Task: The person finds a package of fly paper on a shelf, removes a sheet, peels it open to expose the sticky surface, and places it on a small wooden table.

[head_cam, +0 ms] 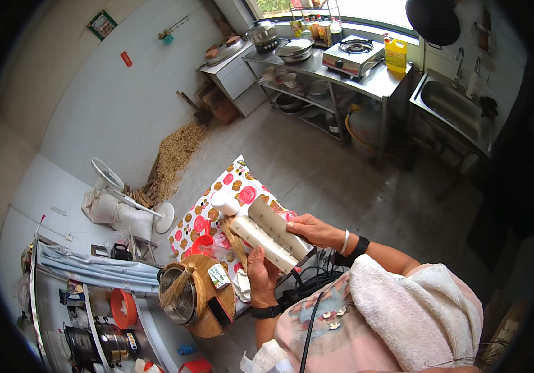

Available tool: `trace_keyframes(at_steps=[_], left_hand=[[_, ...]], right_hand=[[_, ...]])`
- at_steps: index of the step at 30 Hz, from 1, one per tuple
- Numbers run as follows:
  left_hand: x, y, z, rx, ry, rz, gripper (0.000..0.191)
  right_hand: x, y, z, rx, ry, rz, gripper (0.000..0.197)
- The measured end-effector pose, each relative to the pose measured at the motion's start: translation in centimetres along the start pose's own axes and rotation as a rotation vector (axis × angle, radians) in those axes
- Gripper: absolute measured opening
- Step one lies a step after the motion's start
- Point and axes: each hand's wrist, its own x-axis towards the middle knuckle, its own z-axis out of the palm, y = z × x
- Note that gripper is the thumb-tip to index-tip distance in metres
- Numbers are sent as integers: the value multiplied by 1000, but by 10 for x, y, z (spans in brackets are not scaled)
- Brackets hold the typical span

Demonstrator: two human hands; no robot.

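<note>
A glossy pale sheet or board (269, 240), folded lengthwise into two panels, is held between both my hands. Scattered dark specks mark it, and the far panel looks greyer; exactly what it is I cannot tell. My left hand (263, 275) grips its near edge, thumb on top. At the right end, my right hand (316, 231) pinches the far panel. Below it is a table with a flowered cloth (234, 179). A white roll or cylinder (225, 203), a straw brush (235, 242) and a red plastic ladle or cup (202, 243) lie near the sheet.
Left of my left hand, a round wooden board (222, 298) bears a phone (219, 312) and a small printed packet (219, 276). A metal strainer pot (176, 296) adjoins it. A white fan (164, 217) stands beyond. Farther off are a steel counter (313, 70) and a sink (453, 107).
</note>
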Motion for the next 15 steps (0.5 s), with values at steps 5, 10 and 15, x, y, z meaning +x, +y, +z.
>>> trace_keyframes(at_steps=[5, 10, 15], left_hand=[[2, 26, 40, 56, -72, 10, 31], [10, 44, 66, 97, -175, -25, 38], [-4, 58, 108, -54, -128, -116, 38]], right_hand=[[-23, -53, 17, 220, 1, -3, 28], [-31, -85, 26, 335, -41, -123, 24], [-38, -101, 42, 419, 146, -217, 21]])
